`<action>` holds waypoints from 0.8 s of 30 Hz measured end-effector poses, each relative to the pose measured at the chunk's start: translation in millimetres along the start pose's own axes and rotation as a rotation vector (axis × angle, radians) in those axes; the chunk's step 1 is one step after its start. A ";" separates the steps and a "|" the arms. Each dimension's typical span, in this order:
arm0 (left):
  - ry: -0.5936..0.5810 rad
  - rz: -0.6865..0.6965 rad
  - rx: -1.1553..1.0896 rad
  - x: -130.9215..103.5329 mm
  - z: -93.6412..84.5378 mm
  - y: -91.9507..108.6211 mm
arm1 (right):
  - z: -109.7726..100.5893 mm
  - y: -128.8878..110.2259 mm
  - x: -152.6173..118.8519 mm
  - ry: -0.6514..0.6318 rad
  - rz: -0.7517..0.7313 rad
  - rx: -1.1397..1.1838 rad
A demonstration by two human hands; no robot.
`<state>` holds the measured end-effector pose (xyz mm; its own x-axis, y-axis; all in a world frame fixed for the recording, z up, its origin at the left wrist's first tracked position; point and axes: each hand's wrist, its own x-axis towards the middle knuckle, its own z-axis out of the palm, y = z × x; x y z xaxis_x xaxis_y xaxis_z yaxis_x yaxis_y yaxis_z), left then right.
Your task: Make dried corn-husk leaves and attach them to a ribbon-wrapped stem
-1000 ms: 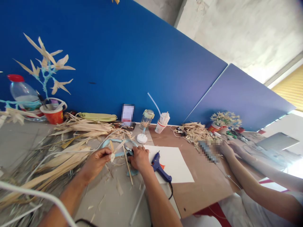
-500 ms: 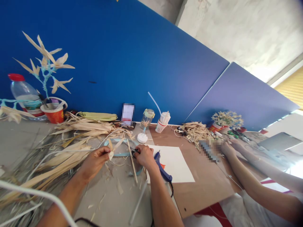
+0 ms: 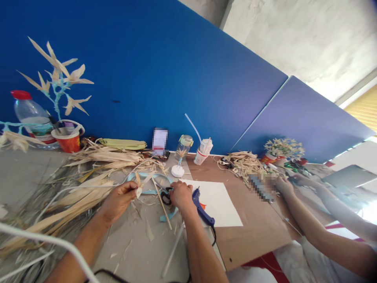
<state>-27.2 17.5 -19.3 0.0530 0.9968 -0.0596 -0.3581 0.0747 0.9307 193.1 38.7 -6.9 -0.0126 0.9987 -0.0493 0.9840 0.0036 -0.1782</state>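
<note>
Near the middle of the table my left hand (image 3: pixel 125 197) pinches a small corn husk flower (image 3: pixel 139 192), its pale pieces pointing up. My right hand (image 3: pixel 182 194) is low over the table at the left edge of a white sheet of paper (image 3: pixel 225 206), its fingertips largely hidden. Black-handled scissors (image 3: pixel 165 196) lie just left of that hand; I cannot make out whether the fingers touch them. A blue glue gun (image 3: pixel 204 210) rests on the paper, right of my right wrist. Between my hands are a thin stick (image 3: pixel 162 206) and light-blue ribbon (image 3: pixel 149 192).
Dried corn husks (image 3: pixel 85 196) cover the left side. Behind my hands stand a white base with a small husk flower (image 3: pixel 177 171), a glass jar (image 3: pixel 185 145), a paper cup (image 3: pixel 201 156) and a phone (image 3: pixel 160 141). At right, another person's arms (image 3: pixel 306 214) reach over the table.
My right hand has shifted slightly right and off the scissors' handles, which now show more fully on the table. The left hand holds the husk flower as before.
</note>
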 end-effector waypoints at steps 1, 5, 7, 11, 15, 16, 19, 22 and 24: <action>-0.002 0.000 -0.001 0.2 -0.3 -0.5 | 1.4 0.6 -0.3 0.008 -0.009 -0.015; -0.009 0.007 -0.012 0.9 -1.3 -2.1 | 3.3 2.6 -0.7 0.010 -0.008 -0.030; -0.007 0.001 -0.018 1.1 -1.5 -2.3 | 2.9 3.6 -0.4 -0.022 -0.002 -0.025; 0.007 -0.016 -0.038 1.5 -1.7 -2.4 | 1.8 4.6 0.6 -0.043 0.001 -0.020; 0.003 -0.024 -0.041 1.5 -2.1 -2.5 | -3.1 3.7 2.3 0.030 0.023 0.073; -0.001 -0.022 -0.042 1.4 -2.1 -2.5 | -5.0 3.4 2.8 0.088 0.035 0.118; -0.014 -0.011 -0.056 0.6 -1.6 -1.9 | -10.3 3.1 4.3 0.257 0.072 0.348; -0.032 -0.014 -0.070 -0.3 -0.5 -0.6 | -12.0 4.4 6.3 0.381 0.058 0.782; -0.047 -0.018 -0.079 -0.9 0.1 0.5 | -11.9 5.8 7.8 0.511 0.050 1.072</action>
<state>-27.3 16.7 -18.8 0.1032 0.9930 -0.0571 -0.4288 0.0962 0.8982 200.8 47.2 3.3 0.3330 0.9019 0.2753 0.3280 0.1629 -0.9305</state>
